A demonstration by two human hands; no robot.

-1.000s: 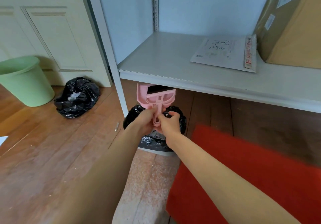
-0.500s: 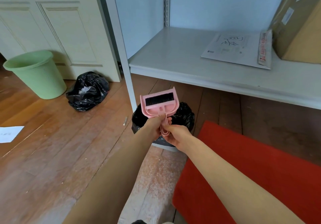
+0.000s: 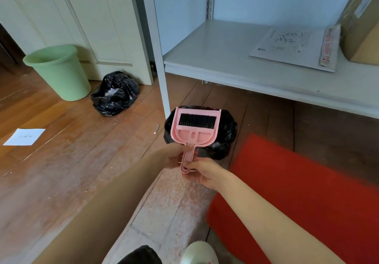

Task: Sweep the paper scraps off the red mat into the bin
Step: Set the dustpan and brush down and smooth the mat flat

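Note:
A pink dustpan [image 3: 194, 132] with a black-bristled brush nested in it is held upright over the bin [image 3: 227, 132], a small bin lined with a black bag on the wood floor. My left hand [image 3: 174, 154] grips the handle from the left. My right hand [image 3: 202, 170] pinches the handle's lower end. The red mat [image 3: 307, 192] lies on the floor to the right of the bin, and no paper scraps show on its visible part.
A white shelf unit [image 3: 235, 69] stands over the bin, carrying an envelope [image 3: 293, 48] and a cardboard box [image 3: 363, 24]. A green bucket [image 3: 59, 73] and a black bag [image 3: 115, 93] sit by the door at left. A white paper [image 3: 24, 136] lies on the floor.
Both hands have pulled the dustpan and brush back from over the bin and turned its open face toward me. The view has shifted so the shelf sits higher and further right.

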